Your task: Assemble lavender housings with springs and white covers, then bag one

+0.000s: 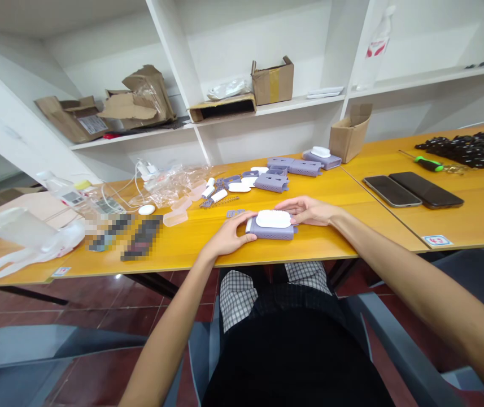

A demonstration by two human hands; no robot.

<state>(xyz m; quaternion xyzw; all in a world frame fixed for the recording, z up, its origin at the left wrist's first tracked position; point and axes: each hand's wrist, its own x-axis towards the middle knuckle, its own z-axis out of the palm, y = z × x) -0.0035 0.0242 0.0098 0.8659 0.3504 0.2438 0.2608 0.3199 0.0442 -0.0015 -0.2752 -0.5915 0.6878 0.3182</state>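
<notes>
A purple plastic housing with a white oval cap on its top sits near the table's front edge. My left hand grips its left end, thumb at the front and fingers behind. At the opposite end, my right hand has its thumb and fingers closed about the housing and the cap's edge. Just behind lies a small flat purple piece. Farther back are purple housings, white oval caps and a few springs. Another capped housing rests at the back.
Two phones and a green-handled screwdriver lie on the right, before a heap of black parts. On the left are clear plastic bags, pink trays and a plastic cup. Shelves with cardboard boxes stand behind.
</notes>
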